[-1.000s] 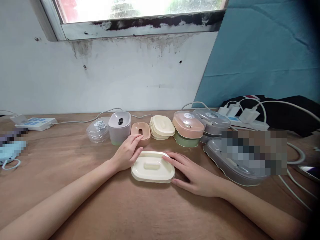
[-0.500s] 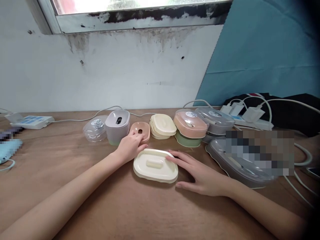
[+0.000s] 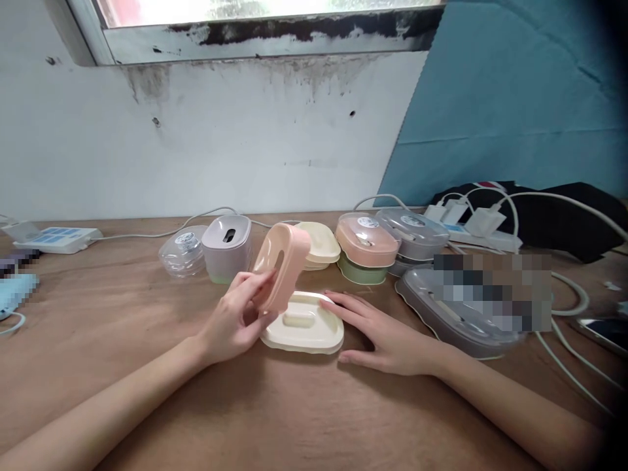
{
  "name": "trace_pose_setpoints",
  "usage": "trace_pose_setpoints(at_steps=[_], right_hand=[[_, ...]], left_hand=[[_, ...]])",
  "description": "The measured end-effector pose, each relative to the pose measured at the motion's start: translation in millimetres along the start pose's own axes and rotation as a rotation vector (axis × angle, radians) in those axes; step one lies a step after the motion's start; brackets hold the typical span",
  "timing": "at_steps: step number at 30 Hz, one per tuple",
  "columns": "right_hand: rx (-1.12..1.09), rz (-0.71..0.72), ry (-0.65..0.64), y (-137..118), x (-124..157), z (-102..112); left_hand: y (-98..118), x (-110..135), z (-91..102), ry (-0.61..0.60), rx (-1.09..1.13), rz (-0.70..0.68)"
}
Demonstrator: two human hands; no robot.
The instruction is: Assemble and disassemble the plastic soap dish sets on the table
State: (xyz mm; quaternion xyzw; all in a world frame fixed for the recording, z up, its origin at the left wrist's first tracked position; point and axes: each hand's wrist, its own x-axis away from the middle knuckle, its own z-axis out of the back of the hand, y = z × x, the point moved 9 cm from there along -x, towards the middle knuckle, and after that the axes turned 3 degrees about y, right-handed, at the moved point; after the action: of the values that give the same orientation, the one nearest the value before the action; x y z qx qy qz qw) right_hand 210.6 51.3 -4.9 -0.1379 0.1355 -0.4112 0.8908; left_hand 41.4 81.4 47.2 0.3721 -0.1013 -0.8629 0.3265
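Observation:
My left hand (image 3: 234,317) grips a small pink container (image 3: 281,265) with an oval slot in its top, lifted off the wooden table (image 3: 147,366) and tilted. It hangs just above the left end of a cream oval lid (image 3: 304,325) that lies flat on the table. My right hand (image 3: 383,337) rests open on the table, fingers stretched and touching the lid's right edge. Behind stand a lilac container (image 3: 226,245) and a stack of cream lids (image 3: 320,245).
A clear round tub (image 3: 182,251), a pink-lidded box on a green one (image 3: 367,252) and grey-lidded boxes (image 3: 415,235) line the back. A large grey tray (image 3: 441,320) lies right. Power strips (image 3: 56,239), chargers and white cables (image 3: 569,294) run along both sides; a phone (image 3: 606,332) is far right.
My left hand took hold of the pink container at the back row and lifted it toward me, tilting it over the cream lid. My right hand stayed beside the lid.

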Motion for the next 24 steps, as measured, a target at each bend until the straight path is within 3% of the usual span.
trace_pose_setpoints(at_steps=[2, 4, 13, 20, 24], right_hand=[[0.005, -0.008, -0.015, 1, 1, -2], [0.007, -0.021, -0.028, 3, 1, -3], [0.054, -0.052, -0.013, 4, -3, -1], [0.059, -0.108, 0.036, 9, -3, 3], [0.043, -0.054, 0.075, 6, -3, 4]], left_hand=[[1, 15, 4.2, 0.0, 0.093, -0.048], [-7, 22, 5.5, -0.014, 0.132, -0.004], [-5, 18, 1.3, -0.084, 0.162, -0.002], [0, 18, 8.1, -0.028, 0.081, -0.076], [2, 21, -5.1, -0.152, 0.047, -0.119]])
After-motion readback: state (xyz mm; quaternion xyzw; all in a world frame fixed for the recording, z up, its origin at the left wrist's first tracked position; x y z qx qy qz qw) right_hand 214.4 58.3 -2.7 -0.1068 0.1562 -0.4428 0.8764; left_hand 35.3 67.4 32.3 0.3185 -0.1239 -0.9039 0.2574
